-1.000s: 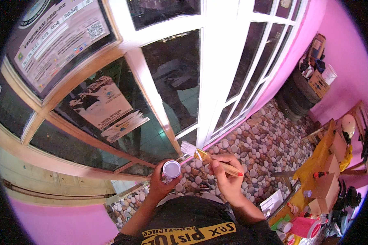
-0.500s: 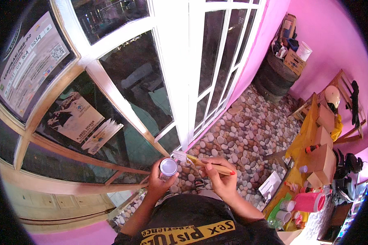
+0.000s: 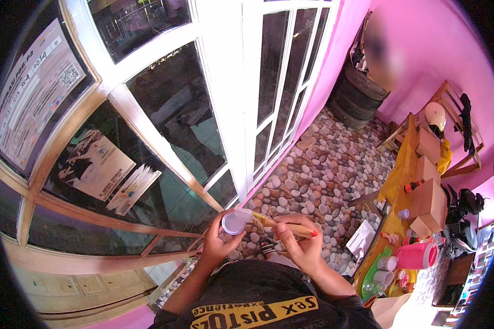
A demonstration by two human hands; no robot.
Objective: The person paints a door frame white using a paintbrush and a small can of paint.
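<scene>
My left hand [image 3: 216, 247] is closed around a small round plastic cup [image 3: 233, 223], its pale opening turned up; I cannot make out how full it is. In my right hand [image 3: 303, 251] is a paintbrush with a wooden handle [image 3: 304, 231] tipped in red. The brush points left, and its whitish bristles [image 3: 247, 215] are at the cup's right rim; whether they dip inside cannot be told. Just beyond the hands stands a glazed door and window frame [image 3: 233, 98], glossy white in its upper parts, with bare-looking brown wood [image 3: 107, 215] low on the left.
On the right, a long yellow-covered table [image 3: 387, 200] bears cardboard boxes [image 3: 425, 208], a pink jug [image 3: 414, 256] and several cups. Stacked tyres [image 3: 357, 96] stand by the pink wall at the back. A pebble-patterned floor [image 3: 318, 175] runs between. Papers [image 3: 101, 164] stick to the glass.
The view has turned slightly right. The cup has shifted a little right, and the bristles have come down from beyond the cup to its rim. Both grips stay the same.
</scene>
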